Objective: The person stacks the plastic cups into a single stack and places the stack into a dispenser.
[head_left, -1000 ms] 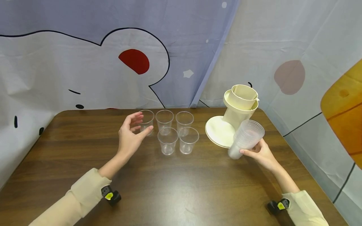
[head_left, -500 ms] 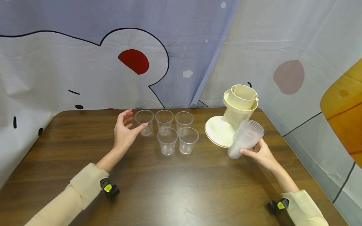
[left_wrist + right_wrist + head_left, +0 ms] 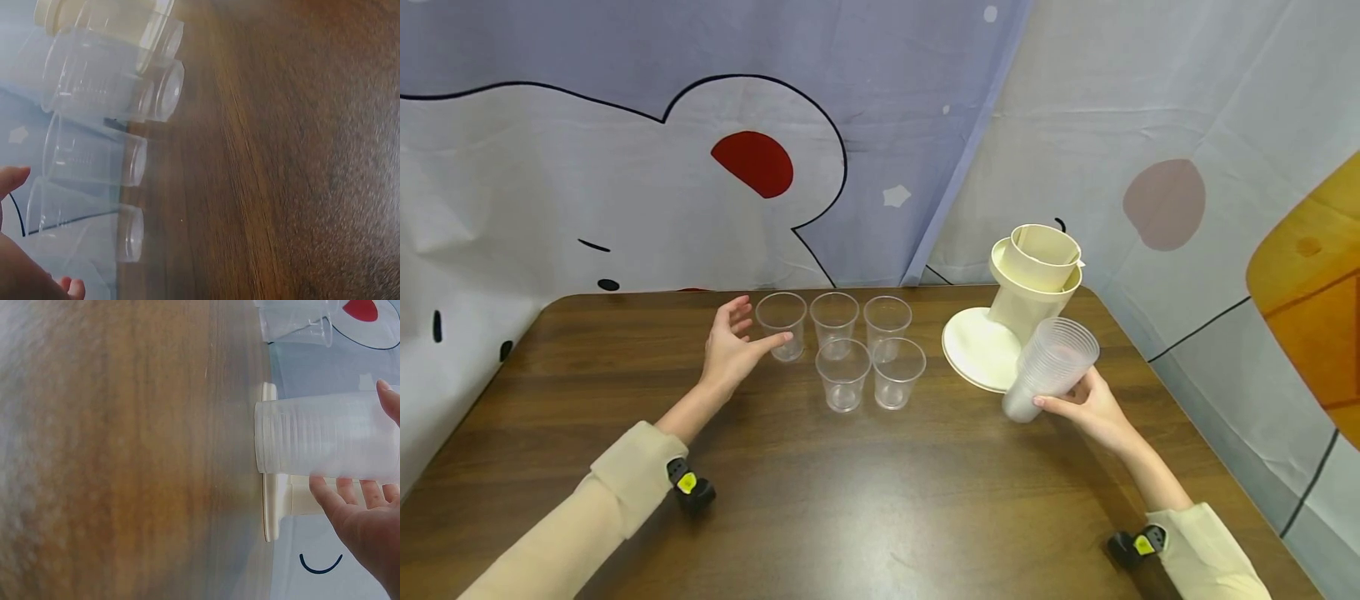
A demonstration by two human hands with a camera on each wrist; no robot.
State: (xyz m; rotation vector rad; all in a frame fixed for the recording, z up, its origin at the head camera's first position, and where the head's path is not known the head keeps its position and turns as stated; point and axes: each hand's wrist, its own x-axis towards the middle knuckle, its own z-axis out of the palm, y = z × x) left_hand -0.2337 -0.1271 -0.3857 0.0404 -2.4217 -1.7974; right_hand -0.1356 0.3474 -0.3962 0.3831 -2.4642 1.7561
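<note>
Several clear plastic cups stand upright in two rows, three at the back and two in front. At the left end of the back row is one cup (image 3: 782, 315), with my left hand (image 3: 727, 354) just beside it. That hand's fingers are spread apart from the thumb, which overlaps the cup's front in the head view. My right hand (image 3: 1096, 412) holds a tall nested stack of clear cups (image 3: 1054, 367), tilted to the right, thumb on the near side and fingers around the far side. In the right wrist view, the stack (image 3: 325, 434) lies between thumb and fingers.
Behind the cup stack stands a cream plastic holder (image 3: 1026, 312) with a round base and ring-shaped top, near the table's back right corner. A patterned curtain (image 3: 880, 108) hangs along the back and right of the wooden table (image 3: 880, 500).
My left hand has moved left from around the back-left cup, leaving that cup standing in the row. The right hand and its stack of cups have stayed in place.
</note>
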